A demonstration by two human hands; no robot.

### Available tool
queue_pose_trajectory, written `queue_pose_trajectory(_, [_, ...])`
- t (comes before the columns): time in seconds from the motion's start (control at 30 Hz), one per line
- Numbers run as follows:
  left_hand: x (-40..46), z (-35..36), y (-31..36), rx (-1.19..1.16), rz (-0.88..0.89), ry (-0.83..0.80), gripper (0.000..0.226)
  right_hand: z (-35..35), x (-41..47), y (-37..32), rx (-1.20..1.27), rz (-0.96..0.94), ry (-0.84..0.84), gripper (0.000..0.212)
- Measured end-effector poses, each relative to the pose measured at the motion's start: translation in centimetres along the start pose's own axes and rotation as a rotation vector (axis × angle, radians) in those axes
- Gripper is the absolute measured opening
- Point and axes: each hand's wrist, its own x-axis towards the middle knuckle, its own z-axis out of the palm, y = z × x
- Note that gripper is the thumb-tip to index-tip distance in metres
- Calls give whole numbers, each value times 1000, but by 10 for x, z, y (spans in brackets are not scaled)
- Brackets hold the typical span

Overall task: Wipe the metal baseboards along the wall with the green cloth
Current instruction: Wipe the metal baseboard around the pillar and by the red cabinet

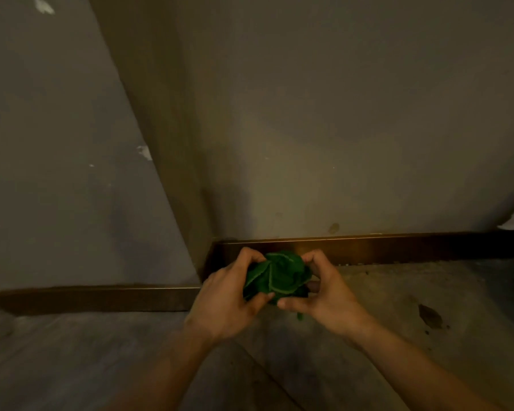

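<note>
A crumpled green cloth (275, 274) is bunched between both hands, low in the middle of the view. My left hand (227, 295) grips its left side, and my right hand (321, 287) grips its right side. Just behind the cloth runs a dark brown metal baseboard (398, 247) along the foot of the far wall, with a glint of light above my hands. A second baseboard stretch (86, 299) runs along the nearer wall on the left. The cloth is held in front of the baseboard; whether it touches the metal I cannot tell.
The two walls meet at an outer corner (204, 262) just left of my hands. The concrete floor (398, 307) has a dark stain (429, 315) on the right. The grey wall (57, 143) on the left has chipped paint spots.
</note>
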Motion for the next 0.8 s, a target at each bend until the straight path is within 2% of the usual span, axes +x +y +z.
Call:
queue_pose_trajectory(0.1, [-7, -14, -3, 40, 11, -14, 47, 11, -1, -6, -141, -102, 39, 44])
queue_pose_trajectory(0.2, [-13, -20, -6, 72, 5, 11, 47, 21, -5, -6, -280, -122, 64, 37])
queue_pose_trajectory(0.37, [-19, -25, -5, 109, 16, 3, 47, 30, -9, -3, -432, -154, 92, 51])
queue_pose_trajectory(0.47, [-19, -33, 1, 153, 16, 1, 46, 33, -7, -5, -405, -168, 94, 60])
queue_pose_trajectory(0.6, [-17, -50, 8, 222, 29, -36, 46, 41, -4, -7, -328, -253, 94, 85])
queue_pose_trajectory(0.8, [-12, -88, 14, 297, 76, -96, 39, 57, 4, -22, -273, -333, 101, 85])
